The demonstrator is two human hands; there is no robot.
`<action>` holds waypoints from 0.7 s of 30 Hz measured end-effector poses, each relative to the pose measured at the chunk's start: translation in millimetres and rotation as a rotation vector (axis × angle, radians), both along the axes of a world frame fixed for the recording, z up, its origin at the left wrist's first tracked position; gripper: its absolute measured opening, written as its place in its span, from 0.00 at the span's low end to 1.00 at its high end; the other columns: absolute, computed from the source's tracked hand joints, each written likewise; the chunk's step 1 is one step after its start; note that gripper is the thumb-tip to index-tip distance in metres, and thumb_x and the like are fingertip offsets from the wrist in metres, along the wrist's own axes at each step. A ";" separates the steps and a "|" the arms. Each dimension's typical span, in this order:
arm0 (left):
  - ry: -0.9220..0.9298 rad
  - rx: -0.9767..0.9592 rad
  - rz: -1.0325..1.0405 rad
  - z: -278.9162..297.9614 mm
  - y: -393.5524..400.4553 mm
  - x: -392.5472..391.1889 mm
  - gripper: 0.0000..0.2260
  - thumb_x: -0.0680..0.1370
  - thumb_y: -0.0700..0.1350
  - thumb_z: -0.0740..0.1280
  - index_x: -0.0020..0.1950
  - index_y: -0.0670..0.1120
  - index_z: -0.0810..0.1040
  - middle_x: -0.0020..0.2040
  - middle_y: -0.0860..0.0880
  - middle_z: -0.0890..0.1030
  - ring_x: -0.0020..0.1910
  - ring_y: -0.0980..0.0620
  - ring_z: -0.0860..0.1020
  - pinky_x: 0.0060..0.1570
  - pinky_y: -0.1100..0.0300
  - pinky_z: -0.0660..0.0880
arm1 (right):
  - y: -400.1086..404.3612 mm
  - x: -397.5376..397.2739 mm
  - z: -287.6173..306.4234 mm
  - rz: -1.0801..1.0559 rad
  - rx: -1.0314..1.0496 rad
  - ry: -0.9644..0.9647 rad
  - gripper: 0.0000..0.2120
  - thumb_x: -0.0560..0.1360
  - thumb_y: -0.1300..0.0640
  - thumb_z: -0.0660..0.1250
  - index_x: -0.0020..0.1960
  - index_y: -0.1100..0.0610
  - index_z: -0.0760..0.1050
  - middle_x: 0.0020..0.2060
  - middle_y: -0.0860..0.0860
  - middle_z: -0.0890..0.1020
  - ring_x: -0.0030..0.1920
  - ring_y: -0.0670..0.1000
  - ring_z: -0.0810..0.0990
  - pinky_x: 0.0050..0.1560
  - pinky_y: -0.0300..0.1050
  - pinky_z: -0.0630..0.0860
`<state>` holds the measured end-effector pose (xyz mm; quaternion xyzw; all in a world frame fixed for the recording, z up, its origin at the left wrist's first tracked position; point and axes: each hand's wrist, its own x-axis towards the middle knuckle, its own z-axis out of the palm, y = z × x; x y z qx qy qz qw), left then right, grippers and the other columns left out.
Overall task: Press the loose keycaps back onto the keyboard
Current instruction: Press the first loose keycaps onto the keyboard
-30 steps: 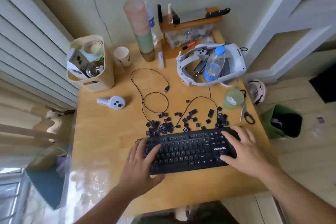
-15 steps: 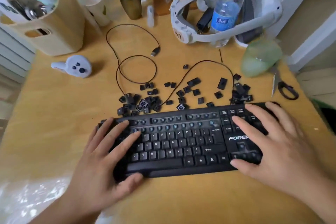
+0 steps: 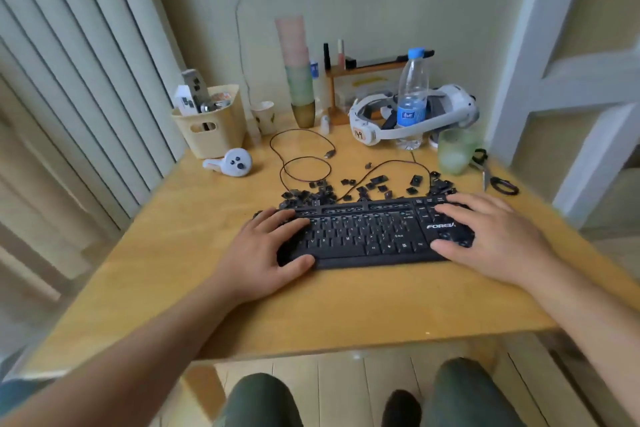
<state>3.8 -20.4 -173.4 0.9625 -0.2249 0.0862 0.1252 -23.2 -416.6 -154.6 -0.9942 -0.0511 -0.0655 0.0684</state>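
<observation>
I've leaned back; my left hand (image 3: 263, 250) and right hand (image 3: 491, 239) stay flat, fingers relaxed, on the ends of the black plastic keyboard (image 3: 367, 236). The small black loose keycaps (image 3: 346, 189) lie scattered just beyond its far edge; they're probably light and slippery, best pinched by their sides.

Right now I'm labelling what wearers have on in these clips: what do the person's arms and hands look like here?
Both arms are bare as far as the view shows, with no sleeves in sight. The left hand and right hand are bare too: no gloves, rings, watch or bands visible. Below the table, dark green trousers cover the knees.
</observation>
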 end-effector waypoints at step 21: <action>0.289 -0.714 0.368 23.7 21.6 14.8 0.26 0.79 0.41 0.66 0.75 0.60 0.72 0.67 0.50 0.78 0.57 0.53 0.79 0.55 0.62 0.75 | 28.0 -1.6 -0.4 -0.187 0.173 -0.079 0.42 0.73 0.26 0.62 0.81 0.43 0.59 0.79 0.40 0.62 0.76 0.50 0.67 0.69 0.54 0.72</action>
